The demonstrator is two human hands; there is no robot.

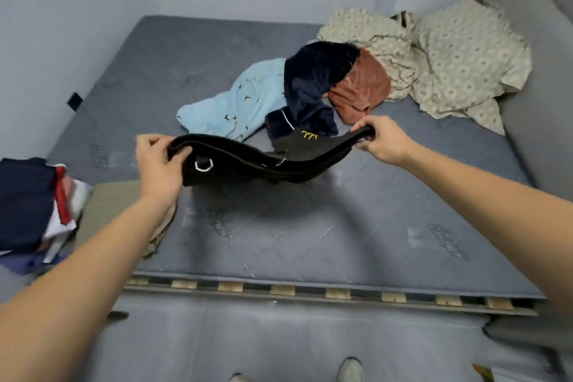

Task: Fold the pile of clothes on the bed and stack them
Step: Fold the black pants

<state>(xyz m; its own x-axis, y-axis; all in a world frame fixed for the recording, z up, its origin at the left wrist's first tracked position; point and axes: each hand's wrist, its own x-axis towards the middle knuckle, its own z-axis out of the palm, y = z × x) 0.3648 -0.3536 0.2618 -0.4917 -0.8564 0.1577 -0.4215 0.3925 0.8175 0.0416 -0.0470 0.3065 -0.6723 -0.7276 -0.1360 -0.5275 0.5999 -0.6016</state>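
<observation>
A folded black garment [263, 161] with a silver ring and yellow lettering hangs stretched just above the grey mattress [310, 226]. My left hand [158, 161] grips its left end and my right hand [379, 139] pinches its right end. Behind it lies the pile: a light blue printed garment [235, 102], a dark navy velvet garment [313, 87] and a rust-coloured garment [362, 87]. At the left edge sits a stack of folded clothes [31, 205], dark navy on top with red and white beneath, next to a tan folded piece [114, 208].
A crumpled cream patterned sheet [434, 56] covers the far right of the mattress. Grey walls close in on the left and behind. The bed frame's wooden slats [310, 291] show along the near edge, and my shoes [350, 369] stand on the floor below.
</observation>
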